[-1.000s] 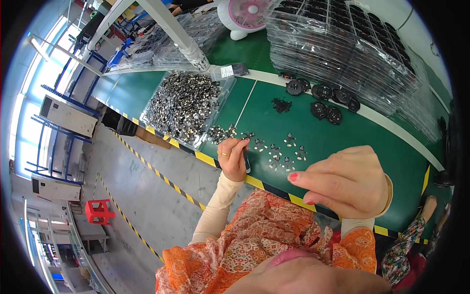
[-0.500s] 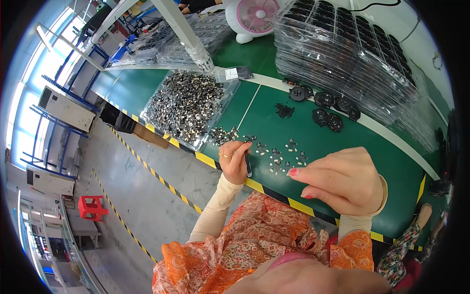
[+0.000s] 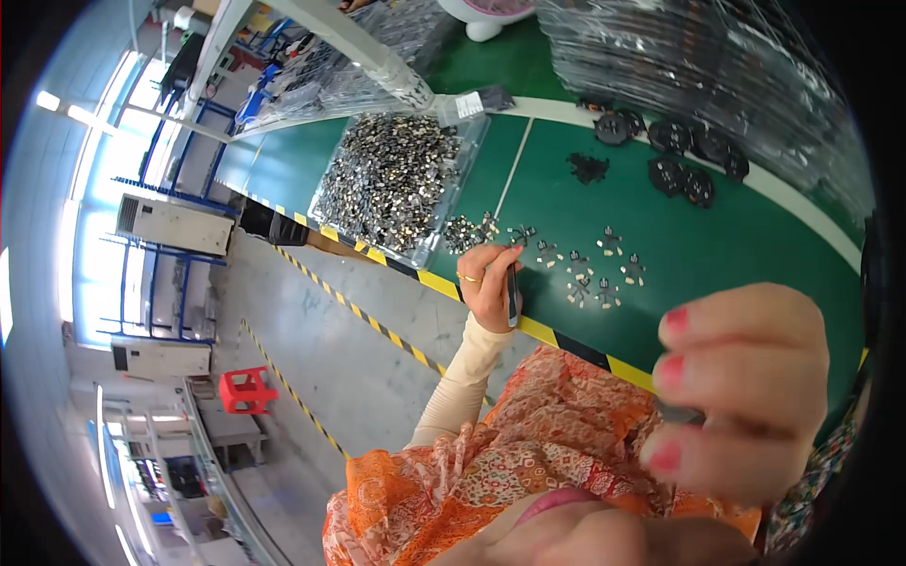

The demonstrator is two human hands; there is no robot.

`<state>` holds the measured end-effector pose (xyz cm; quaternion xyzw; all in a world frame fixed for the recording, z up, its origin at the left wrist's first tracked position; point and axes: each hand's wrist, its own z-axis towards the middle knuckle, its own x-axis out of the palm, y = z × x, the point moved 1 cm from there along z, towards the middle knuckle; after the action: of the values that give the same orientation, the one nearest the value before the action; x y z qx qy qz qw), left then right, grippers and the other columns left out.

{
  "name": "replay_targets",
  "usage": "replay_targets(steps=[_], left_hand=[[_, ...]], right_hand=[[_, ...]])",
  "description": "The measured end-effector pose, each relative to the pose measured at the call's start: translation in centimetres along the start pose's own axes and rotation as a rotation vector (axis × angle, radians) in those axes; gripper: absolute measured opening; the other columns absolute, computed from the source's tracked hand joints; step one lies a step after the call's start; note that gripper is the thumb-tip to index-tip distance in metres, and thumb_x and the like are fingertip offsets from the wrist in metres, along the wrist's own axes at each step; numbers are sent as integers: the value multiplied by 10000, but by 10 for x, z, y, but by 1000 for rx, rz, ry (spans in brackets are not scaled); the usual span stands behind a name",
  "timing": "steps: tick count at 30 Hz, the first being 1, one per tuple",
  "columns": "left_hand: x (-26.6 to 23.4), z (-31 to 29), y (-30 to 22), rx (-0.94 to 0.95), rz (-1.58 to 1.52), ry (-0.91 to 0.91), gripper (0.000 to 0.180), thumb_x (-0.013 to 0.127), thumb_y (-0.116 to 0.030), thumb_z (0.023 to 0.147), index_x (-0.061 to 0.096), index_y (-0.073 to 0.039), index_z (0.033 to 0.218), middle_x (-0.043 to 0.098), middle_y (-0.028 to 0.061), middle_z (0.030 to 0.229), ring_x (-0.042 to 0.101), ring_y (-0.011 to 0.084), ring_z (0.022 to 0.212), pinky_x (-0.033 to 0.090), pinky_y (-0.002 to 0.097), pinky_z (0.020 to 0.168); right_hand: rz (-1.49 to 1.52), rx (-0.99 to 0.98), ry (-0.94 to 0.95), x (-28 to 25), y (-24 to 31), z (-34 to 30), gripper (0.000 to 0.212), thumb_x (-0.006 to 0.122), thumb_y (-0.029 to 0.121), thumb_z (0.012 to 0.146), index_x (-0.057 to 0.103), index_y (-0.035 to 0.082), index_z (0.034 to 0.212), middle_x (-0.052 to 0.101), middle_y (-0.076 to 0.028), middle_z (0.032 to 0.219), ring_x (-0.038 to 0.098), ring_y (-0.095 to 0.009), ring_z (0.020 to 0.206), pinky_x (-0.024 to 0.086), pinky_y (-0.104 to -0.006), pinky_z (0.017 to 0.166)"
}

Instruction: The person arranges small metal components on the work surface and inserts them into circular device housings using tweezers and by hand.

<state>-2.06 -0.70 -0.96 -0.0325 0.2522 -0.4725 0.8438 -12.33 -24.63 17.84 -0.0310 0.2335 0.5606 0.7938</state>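
My left hand (image 3: 489, 283) is closed around a slim dark tool (image 3: 513, 294) at the table's front edge; its exact kind is not clear. Close to the camera, my raised right hand (image 3: 755, 387) has its fingers bent in a pinch, slightly blurred. A small dark grey piece (image 3: 679, 413), too blurred to name, shows between its fingertips. Beyond the hands, several small black parts with pale metal legs (image 3: 578, 264) lie spread on the green table (image 3: 538, 179). A little heap of similar parts (image 3: 467, 233) sits just past my left hand.
A clear tray (image 3: 462, 193) heaped with small metal and black pieces stands at the left. Farther back are a small black pile (image 3: 588, 168), round black housings (image 3: 681, 179) and stacked plastic trays (image 3: 698, 66). Yellow-black tape (image 3: 444, 285) marks the table edge.
My right hand has risen from beside the small parts toward the camera and now looks larger. My left hand keeps the slim tool. The whole view has shifted.
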Motion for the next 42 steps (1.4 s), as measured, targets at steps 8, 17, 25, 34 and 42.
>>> replay_targets(steps=[8, 17, 25, 34, 42], left_hand=[[6, 8, -8, -56, -57, 60, 259, 558, 149, 798, 668, 21, 996, 579, 135, 967, 562, 254, 882, 478, 314, 751], [5, 0, -3, -58, -67, 50, 175, 566, 16, 919, 679, -1, 1051, 574, 118, 995, 552, 245, 917, 459, 329, 806], [6, 0, 2, 20, 7, 19, 415, 568, 218, 657, 678, 3, 994, 582, 110, 961, 567, 251, 866, 475, 316, 753], [3, 6, -8, -99, 13, 26, 348, 557, 182, 689, 690, 17, 965, 583, 126, 953, 566, 258, 859, 486, 332, 736], [2, 6, -8, -73, -35, 76, 268, 550, 130, 830, 656, 8, 1044, 589, 134, 979, 567, 256, 895, 470, 331, 786]], right_hand=[[-17, 107, -85, -6, 2, -29, 89, 582, 150, 871, 620, 171, 949, 637, -89, 958, 615, -261, 747, 488, -320, 601], [-64, 163, -150, -17, 10, -52, 119, 571, 196, 888, 623, 171, 992, 650, -80, 946, 618, -247, 730, 482, -310, 593], [-68, 159, -218, -16, 11, -69, 156, 561, 236, 903, 626, 172, 1030, 661, -72, 936, 621, -234, 716, 477, -300, 586], [-10, 147, -287, -8, 7, -75, 204, 550, 281, 920, 630, 172, 1073, 674, -62, 925, 625, -220, 699, 472, -289, 578], [57, 20, -286, 0, -6, -58, 248, 540, 321, 935, 633, 172, 1111, 685, -54, 914, 628, -207, 685, 467, -280, 571]])
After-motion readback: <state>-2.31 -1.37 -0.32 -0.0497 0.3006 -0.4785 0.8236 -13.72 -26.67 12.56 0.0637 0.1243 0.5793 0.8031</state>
